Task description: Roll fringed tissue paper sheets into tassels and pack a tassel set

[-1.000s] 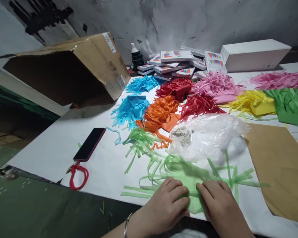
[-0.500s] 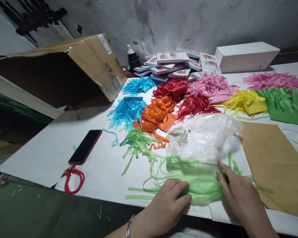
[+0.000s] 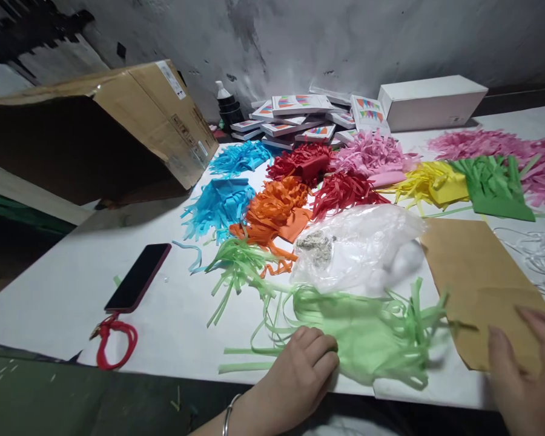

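Note:
A light green tissue paper sheet with fringed strips (image 3: 367, 333) lies flat near the table's front edge, its strips spreading to both sides. My left hand (image 3: 302, 369), with a metal bangle at the wrist, is closed at the sheet's left part, fingers curled over its edge; the fingertips are partly hidden. Off to the right, my right hand (image 3: 529, 357) hovers by a brown paper sheet (image 3: 476, 260), thumb and fingers apart and a little blurred, with nothing visible in it. Just behind the green sheet rests a clear plastic bag (image 3: 367, 242) with a greyish clump inside.
Fringed bundles in blue (image 3: 227, 206), orange (image 3: 277, 209), red (image 3: 345, 194), pink (image 3: 372, 154), yellow (image 3: 431, 181) and dark green (image 3: 495, 188) cover the middle and right. A phone (image 3: 138, 275) lies left. Behind stand an open carton (image 3: 154, 115), flat printed boxes (image 3: 302, 104) and a white box (image 3: 431, 103).
My right hand has left the light green tissue and moved right, over to the brown paper. The left hand stays at the tissue. The whole view has shifted slightly.

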Motion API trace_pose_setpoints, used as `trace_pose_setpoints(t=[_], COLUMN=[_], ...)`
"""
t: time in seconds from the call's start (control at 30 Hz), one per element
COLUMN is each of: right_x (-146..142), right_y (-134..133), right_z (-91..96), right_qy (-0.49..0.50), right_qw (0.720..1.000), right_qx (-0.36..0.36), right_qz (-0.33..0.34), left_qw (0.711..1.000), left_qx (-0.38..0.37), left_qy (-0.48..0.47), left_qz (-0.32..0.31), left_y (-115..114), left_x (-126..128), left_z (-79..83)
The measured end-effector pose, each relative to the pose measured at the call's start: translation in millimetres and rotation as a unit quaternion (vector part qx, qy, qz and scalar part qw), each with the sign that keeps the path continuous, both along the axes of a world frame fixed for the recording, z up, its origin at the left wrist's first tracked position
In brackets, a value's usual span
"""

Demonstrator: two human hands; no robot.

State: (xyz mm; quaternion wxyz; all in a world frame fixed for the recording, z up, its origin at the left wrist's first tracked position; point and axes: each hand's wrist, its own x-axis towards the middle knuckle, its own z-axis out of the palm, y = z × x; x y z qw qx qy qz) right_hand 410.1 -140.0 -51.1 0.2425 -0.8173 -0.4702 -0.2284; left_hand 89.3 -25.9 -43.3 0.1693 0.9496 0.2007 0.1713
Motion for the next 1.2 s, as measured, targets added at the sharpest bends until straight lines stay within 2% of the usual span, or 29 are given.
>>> trace_pose_setpoints(t=[0.03, 0.07, 0.1, 0.13, 0.2, 0.3, 0.4, 0.47, 0.53, 0.63, 0.67, 0.7, 0.83, 0.9, 1.03, 1.1, 1.2], right_x=[-21, -44, -66, -84, -109, -114, -99, -86, -73, -60, -59, -60, -80, -92, -112, -116, -113], right_y=[2, 7, 13, 20, 32, 38, 34, 29, 25, 19, 17, 16, 15, 19, 34, 40, 41], right_z=[8.0, 15.2, 20.5, 23.4, 22.0, 8.7, -5.1, -11.7, -15.4, -12.0, -8.4, -3.7, 17.5, 24.5, 21.4, 11.9, -1.3], right_qy=[-0.009, -0.012, -0.013, -0.026, -0.020, -0.006, -0.006, -0.022, -0.041, -0.073, -0.080, -0.080, -0.015, 0.019, 0.016, 0.024, 0.089], right_qw=[0.997, 0.977, 0.935, 0.892, 0.866, 0.872, 0.879, 0.896, 0.927, 0.978, 0.985, 0.988, 0.972, 0.954, 0.874, 0.865, 0.885], right_qx=[0.021, 0.012, -0.014, -0.042, -0.048, -0.039, -0.056, -0.070, -0.077, -0.063, -0.048, -0.033, 0.050, 0.063, 0.001, -0.006, -0.013], right_qz=[0.073, 0.212, 0.355, 0.449, 0.497, 0.488, 0.474, 0.439, 0.365, 0.185, 0.143, 0.130, 0.231, 0.291, 0.485, 0.501, 0.456], left_qw=[1.000, 1.000, 1.000, 1.000, 1.000, 0.999, 0.999, 0.999, 0.998, 0.998, 0.998, 0.998, 0.998, 0.998, 0.999, 0.999, 0.998], left_qx=[0.002, 0.003, 0.002, 0.002, -0.002, -0.017, -0.035, -0.042, -0.049, -0.060, -0.062, -0.063, -0.057, -0.055, -0.045, -0.044, -0.063], left_qy=[-0.002, -0.003, -0.004, -0.007, -0.017, -0.020, -0.015, -0.014, -0.006, -0.001, -0.004, -0.007, 0.008, 0.013, -0.004, -0.009, -0.003], left_qz=[0.001, 0.002, 0.004, 0.006, 0.002, -0.022, -0.033, -0.032, -0.029, -0.026, -0.027, -0.027, -0.015, -0.008, -0.022, -0.031, -0.024], left_y=[0, 0, 0, 0, 0, 1, 2, 3, 3, 4, 5, 5, 6, 6, 5, 5, 4], left_x=[2, 4, 6, 8, 9, 6, 3, 2, 3, 6, 7, 8, 11, 13, 14, 12, 8], left_z=[1.1, 2.5, 4.3, 6.1, 9.4, 10.3, 6.4, 4.1, 3.7, 5.4, 6.0, 6.5, 7.8, 8.6, 10.2, 11.3, 13.3])
